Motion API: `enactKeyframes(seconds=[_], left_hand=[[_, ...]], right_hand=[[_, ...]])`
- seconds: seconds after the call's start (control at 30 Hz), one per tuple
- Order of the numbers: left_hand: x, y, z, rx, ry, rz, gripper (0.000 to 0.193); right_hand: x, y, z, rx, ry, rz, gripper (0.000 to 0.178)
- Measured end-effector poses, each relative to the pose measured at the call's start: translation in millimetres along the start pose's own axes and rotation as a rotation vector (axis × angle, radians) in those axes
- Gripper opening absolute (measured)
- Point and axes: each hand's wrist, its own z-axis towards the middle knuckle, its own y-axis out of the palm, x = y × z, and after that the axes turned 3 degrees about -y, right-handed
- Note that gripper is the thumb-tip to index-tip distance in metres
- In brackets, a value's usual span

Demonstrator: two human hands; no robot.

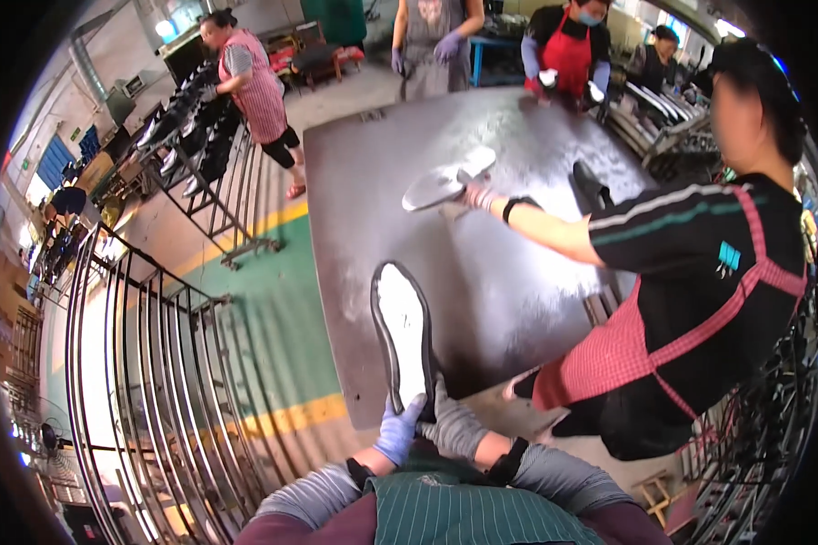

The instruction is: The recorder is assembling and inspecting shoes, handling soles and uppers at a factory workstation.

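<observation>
2 gloved hands, left hand (398,432) and right hand (453,423), clamped on white-soled shoe (404,331) over scuffed metal table (482,272).

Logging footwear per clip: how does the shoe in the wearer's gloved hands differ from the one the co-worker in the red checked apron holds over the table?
The near shoe stands on end, white sole with dark rim facing the camera, gripped at its lower end by both the left hand and right hand. The far shoe lies flatter, looks pale grey, and is held by one co-worker's hand. Both are over the grey metal table.
</observation>
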Motion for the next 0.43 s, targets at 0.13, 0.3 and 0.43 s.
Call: enactKeyframes(seconds=[0.13,0.3,0.43], left_hand=[[28,18,32,-0.108,0.176,-0.164,0.057],[135,36,149,-0.158,0.199,-0.151,0.051],[254,52,248,-0.235,0.004,-0.088,0.057]], right_hand=[[14,-19,40,-0.026,-0.013,-0.004,0.117],[11,-113,145,0.019,-0.145,0.108,0.098],[14,-190,213,0.113,-0.055,-0.018,0.09]])
